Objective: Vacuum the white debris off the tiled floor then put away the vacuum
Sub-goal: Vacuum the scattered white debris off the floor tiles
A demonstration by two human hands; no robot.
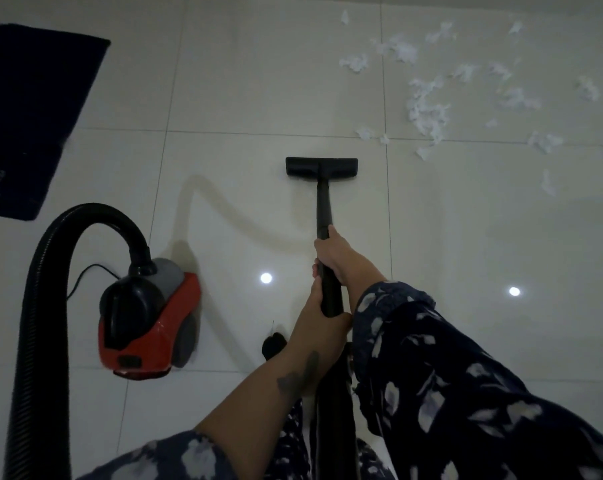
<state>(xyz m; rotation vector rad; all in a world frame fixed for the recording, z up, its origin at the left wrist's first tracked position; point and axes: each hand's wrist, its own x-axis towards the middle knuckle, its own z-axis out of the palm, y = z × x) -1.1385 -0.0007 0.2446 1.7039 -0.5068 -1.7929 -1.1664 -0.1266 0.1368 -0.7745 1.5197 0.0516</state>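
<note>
R hand (pixel 331 254) wraps the black wand (pixel 322 206) higher up, L hand (pixel 315 306) grips it just below, both closed round the tube at frame centre. Floor head (pixel 321 167) sits flat on the tiled floor (pixel 258 81), w/ white debris (pixel 428 105) scattered upper right, nearest bits just beyond the head. Red canister (pixel 147 317) w/ hose (pixel 40 289) lower left, dark mat (pixel 26 109) upper left. Best approach imo: keep head flat, push slow toward upper right, overlap passes so light scraps don't scatter.
</note>
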